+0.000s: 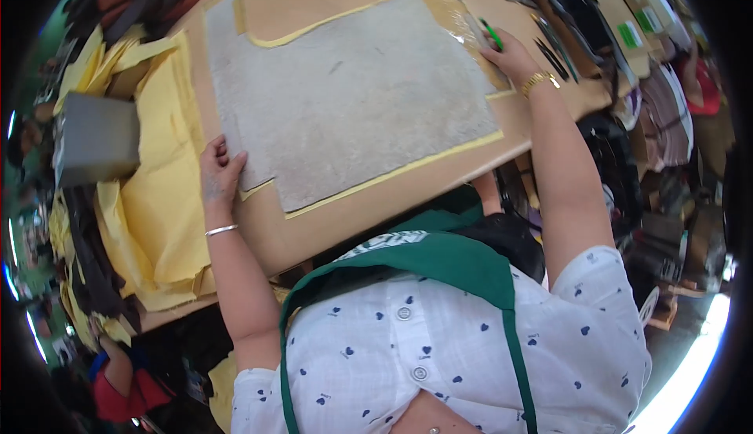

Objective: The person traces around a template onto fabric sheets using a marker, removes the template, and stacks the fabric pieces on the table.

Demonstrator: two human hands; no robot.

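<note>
A large grey sheet (353, 96) with a cut-out at its far side lies flat over a slightly larger yellow sheet (392, 173), whose edges show around it. My right hand (510, 56) is closed on a green pen (492, 35) beside the grey sheet's right edge, near a shiny transparent strip (463, 30). At the lower left edge of the grey sheet rests my left hand (221, 169), its fingers curled and its thumb pointing to the sheet. Whether it pinches the edge cannot be made out.
Crumpled yellow material (169, 198) and a grey block (98, 137) lie left on the brown table (286, 234). Dark tools (553, 57) and a black pouch (576, 10) are at the upper right. Other people in red are at both sides.
</note>
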